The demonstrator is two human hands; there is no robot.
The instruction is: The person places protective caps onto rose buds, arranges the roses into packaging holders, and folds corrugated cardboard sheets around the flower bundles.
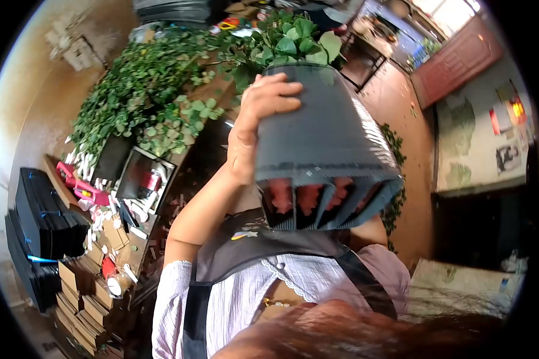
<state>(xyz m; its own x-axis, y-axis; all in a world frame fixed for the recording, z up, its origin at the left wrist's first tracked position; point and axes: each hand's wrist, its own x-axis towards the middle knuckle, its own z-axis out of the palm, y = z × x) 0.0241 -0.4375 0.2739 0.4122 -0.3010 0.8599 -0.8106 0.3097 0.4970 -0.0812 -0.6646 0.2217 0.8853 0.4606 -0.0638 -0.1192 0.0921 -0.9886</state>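
Observation:
A flower bunch in a dark grey wrap (323,125) is held up before my chest. Green leaves (302,39) stick out of its far end. At the near end, pinkish-red blooms (308,197) sit between ridged grey dividers. My left hand (257,116) presses on the wrap's left side and upper face, fingers curled over it. Of my right arm only a part (371,230) shows under the bunch; the hand is hidden behind it.
Leafy stems (144,90) are heaped on the bench to the left. Nearer lie a pink tape dispenser (90,191), a tape roll (118,286), stacked brown cardboard (81,305) and black folded sheets (48,215). A reddish door (458,60) stands far right, with leaves on the floor.

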